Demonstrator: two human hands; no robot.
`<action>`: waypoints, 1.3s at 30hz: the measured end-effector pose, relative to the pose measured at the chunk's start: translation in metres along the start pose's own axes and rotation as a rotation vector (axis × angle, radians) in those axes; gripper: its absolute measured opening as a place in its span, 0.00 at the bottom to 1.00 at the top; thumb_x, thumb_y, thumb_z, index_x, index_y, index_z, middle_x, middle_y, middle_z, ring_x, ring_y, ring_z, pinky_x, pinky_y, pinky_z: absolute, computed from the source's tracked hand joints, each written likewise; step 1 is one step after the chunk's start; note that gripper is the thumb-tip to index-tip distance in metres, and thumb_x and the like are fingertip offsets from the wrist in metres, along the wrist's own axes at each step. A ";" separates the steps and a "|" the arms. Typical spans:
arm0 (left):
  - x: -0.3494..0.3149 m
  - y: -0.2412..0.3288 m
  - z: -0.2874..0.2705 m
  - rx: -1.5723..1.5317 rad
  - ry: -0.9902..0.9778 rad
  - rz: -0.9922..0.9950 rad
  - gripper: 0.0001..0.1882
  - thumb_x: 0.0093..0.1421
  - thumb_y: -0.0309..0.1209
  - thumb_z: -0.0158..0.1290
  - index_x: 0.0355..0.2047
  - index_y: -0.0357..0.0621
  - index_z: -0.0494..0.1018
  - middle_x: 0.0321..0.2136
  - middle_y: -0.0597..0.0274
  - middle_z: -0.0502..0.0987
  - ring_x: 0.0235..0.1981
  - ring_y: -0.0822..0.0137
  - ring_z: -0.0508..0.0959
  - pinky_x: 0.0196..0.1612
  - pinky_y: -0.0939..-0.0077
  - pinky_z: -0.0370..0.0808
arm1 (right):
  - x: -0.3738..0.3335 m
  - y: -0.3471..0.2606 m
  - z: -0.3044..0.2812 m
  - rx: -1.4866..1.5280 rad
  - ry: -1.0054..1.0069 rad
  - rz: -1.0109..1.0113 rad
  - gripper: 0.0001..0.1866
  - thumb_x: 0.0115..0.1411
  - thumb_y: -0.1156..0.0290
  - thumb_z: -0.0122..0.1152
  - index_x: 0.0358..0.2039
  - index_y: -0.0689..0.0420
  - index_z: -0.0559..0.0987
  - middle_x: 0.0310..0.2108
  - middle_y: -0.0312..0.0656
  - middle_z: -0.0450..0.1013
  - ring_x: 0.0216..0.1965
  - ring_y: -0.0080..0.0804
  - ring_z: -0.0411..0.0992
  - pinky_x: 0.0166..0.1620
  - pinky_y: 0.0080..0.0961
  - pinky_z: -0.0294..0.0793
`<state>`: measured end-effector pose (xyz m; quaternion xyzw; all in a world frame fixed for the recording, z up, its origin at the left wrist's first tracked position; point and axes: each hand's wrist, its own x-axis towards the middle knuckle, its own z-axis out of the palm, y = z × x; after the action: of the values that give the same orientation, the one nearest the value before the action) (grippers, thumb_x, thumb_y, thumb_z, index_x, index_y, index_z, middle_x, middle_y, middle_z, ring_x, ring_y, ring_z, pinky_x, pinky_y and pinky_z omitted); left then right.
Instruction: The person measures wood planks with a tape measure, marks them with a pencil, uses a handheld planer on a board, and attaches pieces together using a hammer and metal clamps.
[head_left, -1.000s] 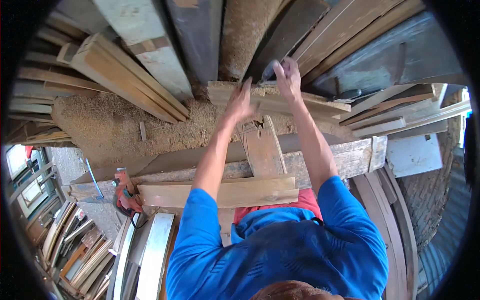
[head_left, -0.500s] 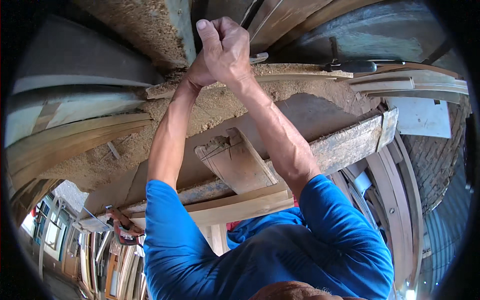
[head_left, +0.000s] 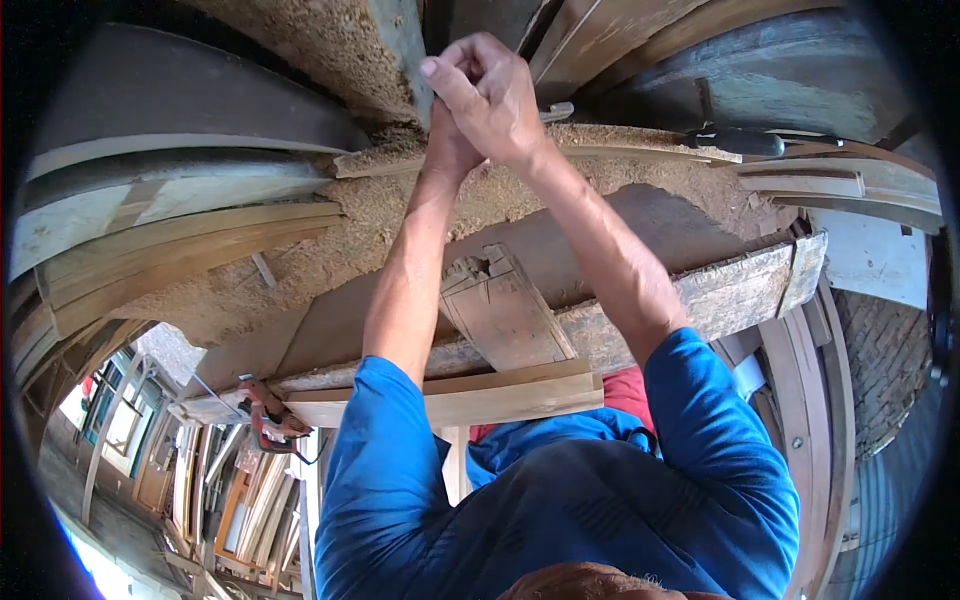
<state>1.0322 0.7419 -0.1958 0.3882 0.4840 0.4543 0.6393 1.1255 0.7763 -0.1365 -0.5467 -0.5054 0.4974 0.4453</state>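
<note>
My right hand (head_left: 492, 95) is in front, raised over the far side of the workbench (head_left: 640, 235), with its fingers curled and its thumb pointing left. Behind it, my left hand (head_left: 450, 152) is pressed close or overlapped, and its fingers are hidden. Whatever lies between the hands, if anything, does not show. Just right of them a small pale-ended object (head_left: 557, 112) lies beyond a sawdust-covered wooden strip (head_left: 610, 140). Below my forearms a notched short board (head_left: 510, 315) lies across the bench. A pale wooden batten (head_left: 450, 400) runs along the near edge.
Sawdust (head_left: 290, 265) covers much of the bench. A red power tool (head_left: 268, 410) with a cable sits at its left end. A dark-handled tool (head_left: 745, 142) lies at the far right. Stacked planks (head_left: 190, 255) stand left, with curved timbers (head_left: 800, 410) at the right.
My hands and forearms appear slightly further right and remain together. The whole view has shifted, bringing more of the bench's left end and the red power tool into sight.
</note>
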 end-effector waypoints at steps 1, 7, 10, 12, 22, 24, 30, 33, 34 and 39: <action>0.001 0.004 -0.009 -0.013 -0.126 -0.047 0.25 0.58 0.33 0.63 0.52 0.40 0.66 0.47 0.60 0.73 0.48 0.67 0.75 0.51 0.70 0.73 | -0.006 0.002 0.004 0.019 0.107 0.006 0.20 0.60 0.56 0.67 0.29 0.63 0.77 0.22 0.32 0.70 0.25 0.17 0.65 0.28 0.19 0.66; 0.038 -0.001 -0.048 0.115 -0.584 -0.165 0.26 0.57 0.33 0.64 0.52 0.41 0.66 0.47 0.61 0.73 0.48 0.68 0.74 0.51 0.71 0.73 | -0.002 -0.022 0.015 0.034 0.197 0.124 0.20 0.60 0.57 0.67 0.26 0.63 0.76 0.19 0.31 0.68 0.23 0.16 0.63 0.26 0.20 0.66; 0.028 -0.010 -0.033 0.174 -0.467 -0.062 0.27 0.57 0.33 0.64 0.52 0.41 0.66 0.47 0.62 0.73 0.48 0.68 0.74 0.51 0.72 0.73 | 0.004 -0.014 0.005 0.037 0.142 0.145 0.23 0.57 0.55 0.67 0.34 0.67 0.75 0.20 0.42 0.73 0.20 0.26 0.68 0.26 0.29 0.69; 0.021 -0.007 -0.027 0.233 -0.354 -0.003 0.27 0.57 0.34 0.64 0.53 0.41 0.66 0.47 0.63 0.73 0.48 0.68 0.74 0.51 0.72 0.73 | 0.008 -0.023 0.001 0.080 0.129 0.105 0.25 0.60 0.54 0.67 0.18 0.58 0.67 0.16 0.33 0.61 0.21 0.21 0.57 0.23 0.28 0.60; 0.003 0.004 0.006 0.553 0.166 0.209 0.28 0.55 0.34 0.66 0.53 0.42 0.66 0.47 0.64 0.73 0.48 0.69 0.74 0.51 0.72 0.73 | 0.023 -0.006 -0.012 0.160 -0.253 -0.065 0.25 0.59 0.55 0.69 0.18 0.56 0.66 0.16 0.30 0.59 0.21 0.18 0.56 0.22 0.24 0.58; 0.003 0.003 0.007 0.367 0.081 0.130 0.28 0.55 0.34 0.66 0.52 0.42 0.67 0.46 0.64 0.74 0.48 0.70 0.74 0.52 0.72 0.73 | 0.000 -0.007 -0.005 0.192 -0.172 0.028 0.20 0.60 0.58 0.69 0.27 0.63 0.75 0.18 0.31 0.69 0.22 0.16 0.64 0.26 0.18 0.66; 0.021 0.003 -0.035 0.053 -0.363 -0.090 0.28 0.53 0.33 0.67 0.52 0.41 0.68 0.45 0.64 0.75 0.49 0.70 0.73 0.53 0.71 0.72 | -0.015 -0.020 0.017 0.048 0.224 0.123 0.17 0.60 0.63 0.69 0.32 0.66 0.76 0.20 0.30 0.69 0.24 0.15 0.64 0.28 0.16 0.66; 0.039 -0.025 -0.054 0.279 -0.580 -0.031 0.30 0.52 0.33 0.68 0.53 0.42 0.69 0.46 0.63 0.75 0.50 0.71 0.73 0.53 0.71 0.72 | -0.003 -0.020 0.022 0.115 0.258 0.133 0.18 0.59 0.62 0.71 0.24 0.61 0.74 0.18 0.27 0.67 0.21 0.13 0.62 0.24 0.15 0.63; 0.035 -0.030 -0.050 0.284 -0.553 -0.028 0.30 0.52 0.33 0.68 0.53 0.42 0.68 0.47 0.63 0.75 0.50 0.71 0.73 0.53 0.71 0.72 | -0.004 -0.019 0.019 0.181 0.231 0.140 0.19 0.58 0.61 0.72 0.22 0.59 0.73 0.17 0.27 0.66 0.21 0.12 0.61 0.24 0.15 0.62; 0.017 -0.017 -0.025 0.384 -0.198 0.076 0.31 0.52 0.33 0.68 0.54 0.41 0.68 0.48 0.63 0.74 0.51 0.71 0.72 0.54 0.71 0.72 | 0.008 -0.012 0.000 0.165 0.021 0.048 0.24 0.57 0.58 0.72 0.18 0.55 0.67 0.15 0.31 0.61 0.20 0.18 0.57 0.21 0.23 0.60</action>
<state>1.0135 0.7550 -0.2218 0.5637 0.4814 0.3372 0.5803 1.1243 0.7854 -0.1259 -0.5253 -0.4445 0.5423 0.4820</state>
